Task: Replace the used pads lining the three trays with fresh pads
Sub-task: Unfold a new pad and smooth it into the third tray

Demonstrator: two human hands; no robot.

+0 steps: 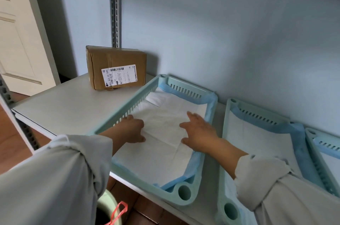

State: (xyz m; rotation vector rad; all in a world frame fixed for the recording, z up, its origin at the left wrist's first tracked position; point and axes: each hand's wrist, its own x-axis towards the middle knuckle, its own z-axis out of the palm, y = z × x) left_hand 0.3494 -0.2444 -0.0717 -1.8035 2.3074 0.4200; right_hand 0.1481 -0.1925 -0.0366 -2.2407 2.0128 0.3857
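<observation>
White shelf [60,107], cardboard box [116,67], pale blue wall [239,41]

The left tray [128,109] is showing pale mint green, its walls striped with slots; its pad [165,132] is lying white with a sky-blue border; the middle tray [228,210] and right tray [312,138] are wearing the same mint, their pads white edged in blue; the box [117,63] is showing brown cardboard with a white barcoded label [119,75]; the sleeves [55,178] are showing pale grey; the shelf [64,105] is looking off-white; the wall [239,41] is showing light blue.
</observation>
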